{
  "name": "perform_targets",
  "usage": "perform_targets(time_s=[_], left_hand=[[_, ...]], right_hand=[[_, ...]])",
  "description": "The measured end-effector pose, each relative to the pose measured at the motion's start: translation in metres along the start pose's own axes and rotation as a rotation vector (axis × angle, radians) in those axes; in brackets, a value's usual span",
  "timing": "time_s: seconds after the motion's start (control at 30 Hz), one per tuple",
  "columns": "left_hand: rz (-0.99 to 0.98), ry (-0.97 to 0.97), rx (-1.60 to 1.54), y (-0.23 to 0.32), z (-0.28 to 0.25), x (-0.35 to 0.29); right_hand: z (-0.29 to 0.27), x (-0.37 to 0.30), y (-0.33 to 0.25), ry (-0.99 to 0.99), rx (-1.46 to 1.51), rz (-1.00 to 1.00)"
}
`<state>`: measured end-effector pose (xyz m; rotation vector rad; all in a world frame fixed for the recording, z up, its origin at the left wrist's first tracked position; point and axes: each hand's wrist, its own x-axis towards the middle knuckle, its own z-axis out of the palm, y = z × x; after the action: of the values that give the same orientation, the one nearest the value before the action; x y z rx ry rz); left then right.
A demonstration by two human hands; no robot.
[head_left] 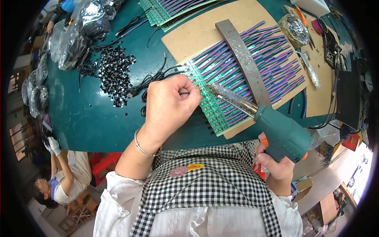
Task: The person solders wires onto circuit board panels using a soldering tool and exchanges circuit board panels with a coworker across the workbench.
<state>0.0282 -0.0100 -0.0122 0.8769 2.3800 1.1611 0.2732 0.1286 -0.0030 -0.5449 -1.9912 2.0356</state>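
Note:
My left hand (pixel 167 102) pinches the end of a black cable (pixel 184 93) between thumb and fingers, at the left edge of a green circuit board panel (pixel 213 112). My right hand (pixel 276 164) is wrapped around the handle of a green soldering gun (pixel 282 132). The gun's metal tip points left and sits over the board close to my left fingers; whether it touches a pad I cannot tell. Rows of multicoloured wires (pixel 272 65) run from the panel to the right. A grey metal bar (pixel 246 65) lies across these wires. My left fingers partly hide the cable's end.
Loose black cables (pixel 152 81) and a heap of small black parts (pixel 115 75) lie left of the panel. Cardboard (pixel 189 43) is under the boards. More wired boards (pixel 166 15) lie at the back. A foil-filled dish (pixel 294 31) stands right. Another person (pixel 65 177) works at lower left.

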Motion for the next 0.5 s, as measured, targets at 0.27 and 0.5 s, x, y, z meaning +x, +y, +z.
perform_targets(time_s=[0.27, 0.5], left_hand=[[0.015, 0.034, 0.059, 0.002, 0.002, -0.001], [0.022, 0.025, 0.045, -0.001, 0.003, 0.000]], right_hand=[[0.010, 0.006, -0.014, 0.107, 0.046, 0.195], [0.010, 0.008, -0.019, 0.171, 0.229, 0.082]])
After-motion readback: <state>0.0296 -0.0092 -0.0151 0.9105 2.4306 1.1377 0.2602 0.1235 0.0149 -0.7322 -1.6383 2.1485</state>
